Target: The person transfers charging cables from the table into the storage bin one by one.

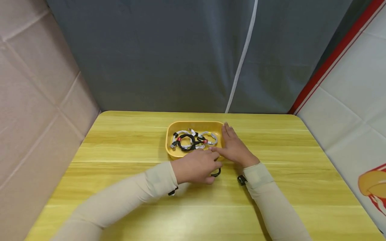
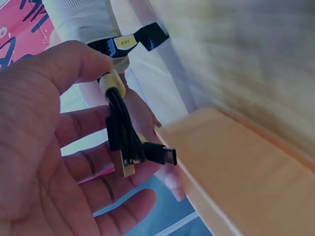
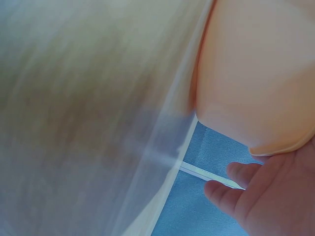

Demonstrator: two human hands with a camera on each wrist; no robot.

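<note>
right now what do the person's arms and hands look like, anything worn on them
Both arms wear long, snug, pale beige fabric sleeves ending at the wrists. Each wrist carries a small black strap clip; in the left wrist view a black strap bears a small yellow tag with unreadable print. The left hand and right hand are bare, without gloves.

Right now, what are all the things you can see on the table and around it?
Tray: one, yellow, middle of the table.
Coiled cables: several, black and white, in the tray.
Black cable bundle: one, held just in front of the tray.
Table: one, yellow-green wood grain.
Curtain: one, grey, behind the table.
Left hand: pinches the black cable bundle.
Right hand: flat, fingers straight, against the tray's right side.
</note>
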